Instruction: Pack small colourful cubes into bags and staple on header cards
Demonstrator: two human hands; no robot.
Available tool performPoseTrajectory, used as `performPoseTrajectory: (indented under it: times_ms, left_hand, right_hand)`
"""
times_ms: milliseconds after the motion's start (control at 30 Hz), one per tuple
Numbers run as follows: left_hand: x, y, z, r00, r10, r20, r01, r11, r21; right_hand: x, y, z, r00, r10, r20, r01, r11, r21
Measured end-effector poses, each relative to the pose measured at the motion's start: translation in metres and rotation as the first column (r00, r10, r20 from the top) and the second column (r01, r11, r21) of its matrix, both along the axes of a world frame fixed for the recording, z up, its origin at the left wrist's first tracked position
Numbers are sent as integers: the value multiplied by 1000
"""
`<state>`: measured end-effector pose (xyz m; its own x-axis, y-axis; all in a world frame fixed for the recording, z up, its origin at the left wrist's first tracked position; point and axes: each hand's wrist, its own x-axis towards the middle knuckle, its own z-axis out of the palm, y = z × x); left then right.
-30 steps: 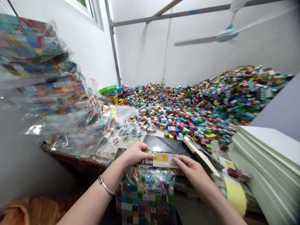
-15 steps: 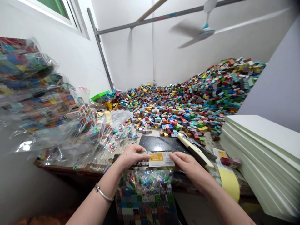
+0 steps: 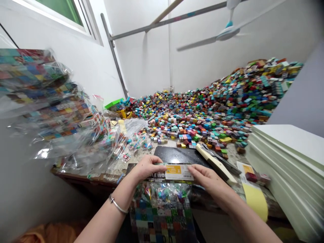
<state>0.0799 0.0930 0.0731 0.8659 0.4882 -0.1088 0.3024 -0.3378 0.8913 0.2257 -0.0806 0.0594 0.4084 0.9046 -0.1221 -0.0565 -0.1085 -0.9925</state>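
A clear bag of small colorful cubes (image 3: pixel 162 216) hangs below the front edge of the table, topped by a dark printed header card (image 3: pixel 153 178). Across the card lies a white and orange label (image 3: pixel 178 171). My left hand (image 3: pixel 149 167) pinches the label's left end at the top of the card. The label's right end is between the thumb and fingers of my right hand (image 3: pixel 202 173). Just behind the hands, a long cream-handled stapler (image 3: pixel 215 162) rests on a black board (image 3: pixel 177 156).
Loose cubes (image 3: pixel 187 118) are heaped along the wall. Bagged cubes (image 3: pixel 55 98) are stacked at left, and white sheets (image 3: pixel 286 152) at right. A yellow label strip (image 3: pixel 255 202) hangs over the table edge near the sheets. A fan (image 3: pixel 227 33) is above.
The whole view has shifted, so the table and both hands appear slightly further right. Both hands keep their hold on the label, and the fan blades have turned.
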Motion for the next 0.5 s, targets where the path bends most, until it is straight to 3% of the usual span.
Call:
performPoseTrajectory:
  times_ms: [233,367,500]
  left_hand:
    - [-3,-2,-4,1000,18,-8,-17,995,97]
    - [-4,-2,-5,997,66,38,-73,966,247]
    - [-8,-12,4,988,103,112,-137,921,364]
  right_hand:
    - [0,8,-10,990,-120,71,122,992,-22]
    - [-7,6,-2,998,-59,27,60,998,-34]
    - [-9,2,-2,1000,12,29,-12,1000,9]
